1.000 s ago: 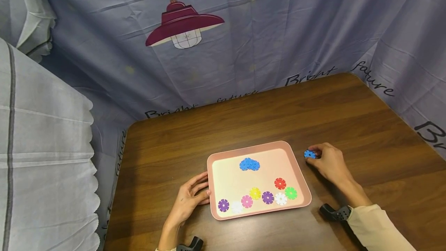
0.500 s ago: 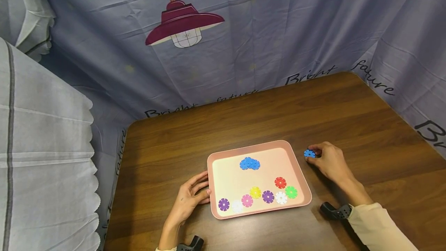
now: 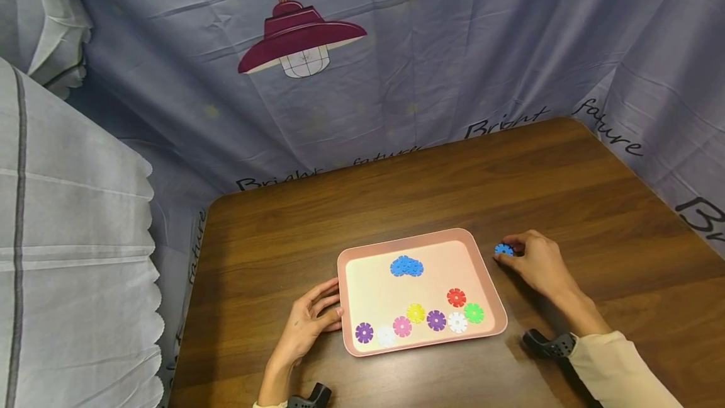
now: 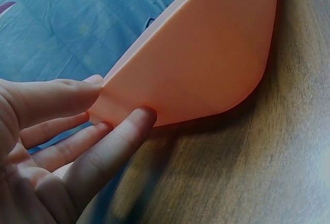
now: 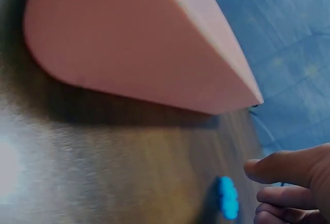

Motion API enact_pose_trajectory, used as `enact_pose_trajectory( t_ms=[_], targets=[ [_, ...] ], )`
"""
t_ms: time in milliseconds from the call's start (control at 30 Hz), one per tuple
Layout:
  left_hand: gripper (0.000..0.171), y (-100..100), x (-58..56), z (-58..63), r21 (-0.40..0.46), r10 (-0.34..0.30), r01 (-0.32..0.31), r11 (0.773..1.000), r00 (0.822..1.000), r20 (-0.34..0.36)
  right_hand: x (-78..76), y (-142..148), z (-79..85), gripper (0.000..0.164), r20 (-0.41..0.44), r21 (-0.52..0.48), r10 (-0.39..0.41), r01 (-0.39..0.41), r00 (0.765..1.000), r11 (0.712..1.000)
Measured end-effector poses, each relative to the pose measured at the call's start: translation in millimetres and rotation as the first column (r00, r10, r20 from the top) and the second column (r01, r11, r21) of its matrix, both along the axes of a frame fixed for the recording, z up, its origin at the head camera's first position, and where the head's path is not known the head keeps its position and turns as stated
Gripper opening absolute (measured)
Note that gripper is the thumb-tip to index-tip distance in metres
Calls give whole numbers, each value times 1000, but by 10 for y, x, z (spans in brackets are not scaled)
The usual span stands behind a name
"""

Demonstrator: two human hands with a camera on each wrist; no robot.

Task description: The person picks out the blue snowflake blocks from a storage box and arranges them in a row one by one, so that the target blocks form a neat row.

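My left hand (image 3: pixel 308 320) rests its fingertips against the outer left wall of a pink tray (image 3: pixel 343 307); in the left wrist view, fingers (image 4: pixel 111 149) touch that wall below the rim. Beyond the tray's right side, my right hand (image 3: pixel 538 263) hovers around a blue notched disc (image 3: pixel 503 249), thumb and forefinger on either side in the head view. In the right wrist view the blue disc (image 5: pixel 228 198) is seen edge-on close to the table, with a gap between it and the visible thumb (image 5: pixel 278 167). Overlapping blue discs (image 3: pixel 406 266) lie at the tray's back.
Along the tray's front lie discs: purple (image 3: pixel 364 332), pink (image 3: pixel 402 326), yellow (image 3: pixel 416 313), red (image 3: pixel 456 298), green (image 3: pixel 474 313) and white (image 3: pixel 457 322). The brown wooden table (image 3: pixel 294 232) extends back to a blue printed curtain (image 3: pixel 430 68). White cloth (image 3: pixel 85 238) hangs at the left.
The right thumb has shifted slightly and covers a little more of the blue disc in the head view. The left hand and the tray stay in place.
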State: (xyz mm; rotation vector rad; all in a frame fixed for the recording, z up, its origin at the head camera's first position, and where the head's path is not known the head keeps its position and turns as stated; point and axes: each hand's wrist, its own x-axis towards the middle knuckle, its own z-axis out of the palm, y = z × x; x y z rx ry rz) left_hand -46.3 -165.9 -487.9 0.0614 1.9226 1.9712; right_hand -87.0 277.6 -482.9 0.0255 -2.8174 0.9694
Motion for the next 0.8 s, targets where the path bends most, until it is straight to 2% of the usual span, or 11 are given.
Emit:
enact_pose_trajectory(
  t_ms=[267,500,667,800],
  targets=[
    [61,-2,-1,-2,-4,-3,3,1000,1000,0,-82,-22,249,43,-54,21,3,-2,999,1000],
    [61,-7,3,-2,-5,2,-2,1000,1000,-5,-182,-217,488,44,-59,8,27,-27,998,1000],
    [60,-6,6,2,5,7,-7,1000,1000,-5,-221,-441,576,42,-33,-22,66,-67,997,998],
    [61,-5,2,-4,6,6,-6,1000,1000,-4,-250,-634,586,39,-22,-57,103,-104,994,993]
  ],
)
